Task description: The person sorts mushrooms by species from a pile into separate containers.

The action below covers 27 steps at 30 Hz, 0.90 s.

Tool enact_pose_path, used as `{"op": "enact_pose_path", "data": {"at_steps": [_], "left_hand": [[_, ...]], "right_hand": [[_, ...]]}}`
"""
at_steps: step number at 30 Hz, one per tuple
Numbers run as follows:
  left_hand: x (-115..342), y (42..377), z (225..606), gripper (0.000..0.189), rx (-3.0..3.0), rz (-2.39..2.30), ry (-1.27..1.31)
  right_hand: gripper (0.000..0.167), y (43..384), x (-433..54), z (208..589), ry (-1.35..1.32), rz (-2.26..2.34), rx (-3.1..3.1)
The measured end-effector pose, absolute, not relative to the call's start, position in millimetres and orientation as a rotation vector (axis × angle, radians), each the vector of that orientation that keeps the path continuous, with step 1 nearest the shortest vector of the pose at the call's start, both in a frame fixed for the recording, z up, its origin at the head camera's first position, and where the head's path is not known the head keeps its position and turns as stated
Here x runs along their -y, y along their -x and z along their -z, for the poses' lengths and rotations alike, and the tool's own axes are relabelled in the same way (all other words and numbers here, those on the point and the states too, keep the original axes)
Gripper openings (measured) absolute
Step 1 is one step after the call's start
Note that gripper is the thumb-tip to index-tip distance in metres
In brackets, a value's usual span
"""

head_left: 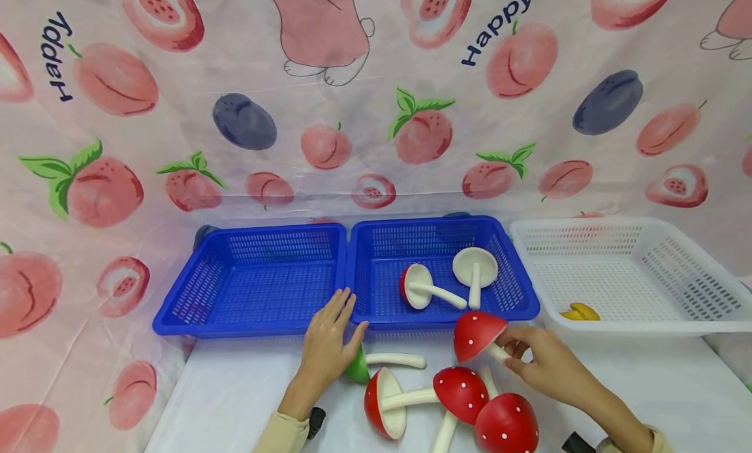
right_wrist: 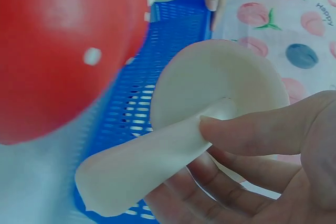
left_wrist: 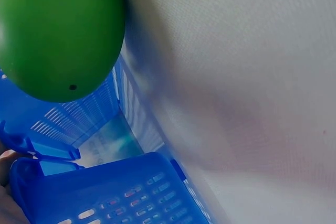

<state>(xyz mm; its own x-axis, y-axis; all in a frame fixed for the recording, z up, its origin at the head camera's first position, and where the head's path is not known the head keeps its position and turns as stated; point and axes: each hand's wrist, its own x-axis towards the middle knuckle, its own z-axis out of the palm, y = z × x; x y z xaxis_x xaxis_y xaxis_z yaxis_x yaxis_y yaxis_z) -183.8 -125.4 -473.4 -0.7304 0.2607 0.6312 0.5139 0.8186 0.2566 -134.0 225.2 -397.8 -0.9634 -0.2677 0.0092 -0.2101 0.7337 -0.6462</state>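
My right hand (head_left: pixel 543 358) pinches the white stem of a red toy mushroom (head_left: pixel 472 334), thumb on one side and fingers on the other. The mushroom is tilted, just in front of the middle blue basket (head_left: pixel 446 324); its pale underside (right_wrist: pixel 210 77) shows in the right wrist view. My left hand (head_left: pixel 326 342) has its fingers stretched out at the near rims where the two blue baskets meet. Close beside its thumb lies a green toy mushroom (head_left: pixel 393 359), its cap (left_wrist: pixel 63 35) large in the left wrist view. Two mushrooms (head_left: pixel 418 286) lie in the middle basket.
Red mushrooms (head_left: pixel 461 393) lie bunched on the white table (head_left: pixel 247 394) between my arms. A blue basket (head_left: pixel 282 280) stands left. On the right, a white basket (head_left: pixel 611 270) holds a small yellow item (head_left: pixel 581 311). A fruit-print cloth (head_left: pixel 364 100) hangs behind.
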Motion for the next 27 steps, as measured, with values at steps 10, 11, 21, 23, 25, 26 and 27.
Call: {"op": "enact_pose_path", "data": {"at_steps": [10,11,21,23,25,26,27], "left_hand": [[125.7,184.2,477.4,0.052,2.386,0.552,0.575],[125.5,184.1,477.5,0.052,2.382,0.552,0.576],[124.8,184.2,477.8,0.052,2.39,0.565,0.578],[125.4,184.8,478.2,0.052,2.381,0.559,0.575],[125.8,185.6,478.3,0.052,2.37,0.553,0.575],[125.8,186.0,478.1,0.052,2.368,0.552,0.575],[125.7,186.3,477.9,0.052,2.367,0.549,0.575]], "right_hand": [[0.023,146.5,-223.6,376.2,0.521,1.155,-2.906],[0.022,148.4,-223.6,375.3,0.529,1.156,-2.918],[0.021,168.3,-216.5,368.2,0.539,1.185,-2.996],[0.021,173.6,-214.2,366.3,0.536,1.199,-3.004],[0.021,178.9,-212.2,364.7,0.53,1.217,-3.005],[0.021,181.6,-211.5,363.9,0.527,1.225,-3.005],[0.02,184.3,-210.8,363.3,0.523,1.237,-3.003]]}}
